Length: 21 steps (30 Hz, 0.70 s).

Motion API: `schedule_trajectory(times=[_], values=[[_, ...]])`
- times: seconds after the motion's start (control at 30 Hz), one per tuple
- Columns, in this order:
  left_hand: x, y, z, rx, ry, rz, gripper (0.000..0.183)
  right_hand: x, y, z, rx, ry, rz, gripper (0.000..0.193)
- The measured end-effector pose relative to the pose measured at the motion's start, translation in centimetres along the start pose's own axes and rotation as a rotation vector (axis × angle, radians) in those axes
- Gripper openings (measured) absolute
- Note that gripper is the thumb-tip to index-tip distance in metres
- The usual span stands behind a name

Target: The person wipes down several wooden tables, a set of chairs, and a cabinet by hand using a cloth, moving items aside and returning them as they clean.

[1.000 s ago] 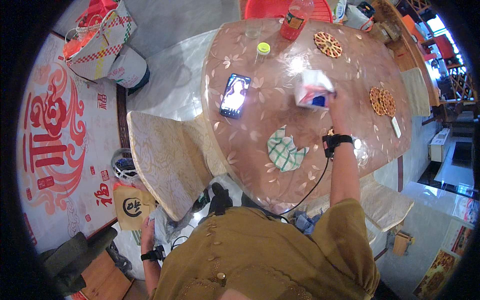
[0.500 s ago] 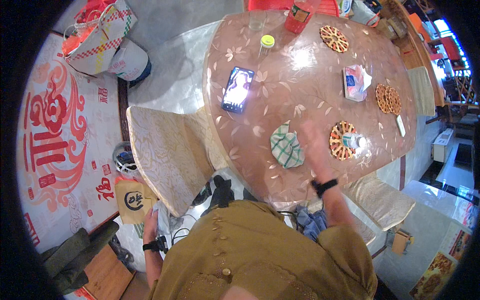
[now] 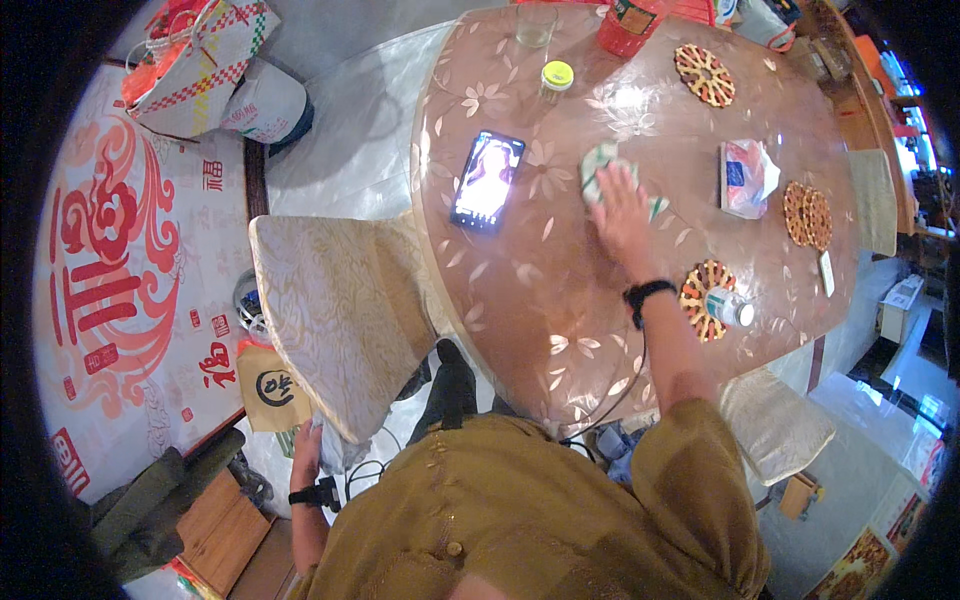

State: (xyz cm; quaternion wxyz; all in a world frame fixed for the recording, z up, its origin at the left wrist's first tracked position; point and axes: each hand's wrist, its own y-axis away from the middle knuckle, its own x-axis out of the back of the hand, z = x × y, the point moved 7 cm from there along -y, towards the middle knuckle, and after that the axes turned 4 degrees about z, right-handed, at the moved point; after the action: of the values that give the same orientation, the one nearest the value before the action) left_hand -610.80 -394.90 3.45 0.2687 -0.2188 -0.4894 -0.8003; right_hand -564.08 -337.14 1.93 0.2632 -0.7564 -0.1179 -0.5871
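Right hand (image 3: 622, 208) is pressed flat on a crumpled cloth (image 3: 598, 160), palm down with the fingers kinda spread. Cloth's soft, white with green checks, lying on the brown surface (image 3: 540, 290), which is glossy with a pale leaf-and-flower print and a curved edge. Left hand (image 3: 306, 452) is way off, lower left of the cloth, next to a crinkly plastic bag (image 3: 345, 448) and a stiff tan paper bag (image 3: 275, 390); can't tell if it's gripping anything.

Left of the cloth there's a flat black phone (image 3: 488, 180), screen lit. Beyond the cloth: a squat clear jar (image 3: 557, 80) with a yellow lid, a see-through glass (image 3: 536, 28) and a bottle (image 3: 628, 32) of something red. Right of the cloth is a boxy tissue pack (image 3: 745, 178), then two round slatted mats (image 3: 818, 218) overlapping. Lower right of the cloth, a small white bottle (image 3: 728, 306) sits on another spoked mat (image 3: 703, 284).
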Motion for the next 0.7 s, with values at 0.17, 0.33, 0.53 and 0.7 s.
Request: schedule_trajectory(times=[0.17,0.33,0.53,0.7], values=[[-0.5,2.8,2.0,0.151,-0.051,-0.04,0.045,-3.8,-10.6,9.4,-0.114,0.131,0.055,0.054],[-0.1,3.7,-1.6,0.155,-0.003,-0.016,0.041,-4.8,-15.0,11.8,-0.248,0.152,0.099,0.053],[-1.1,1.3,0.4,-0.001,-0.31,-0.13,0.046,-0.5,0.4,1.3,-0.082,0.045,-0.03,0.058],[-1.9,-1.3,-0.3,0.066,-0.087,-0.106,0.05,4.5,19.8,-8.5,-0.207,-0.096,-0.303,0.067]])
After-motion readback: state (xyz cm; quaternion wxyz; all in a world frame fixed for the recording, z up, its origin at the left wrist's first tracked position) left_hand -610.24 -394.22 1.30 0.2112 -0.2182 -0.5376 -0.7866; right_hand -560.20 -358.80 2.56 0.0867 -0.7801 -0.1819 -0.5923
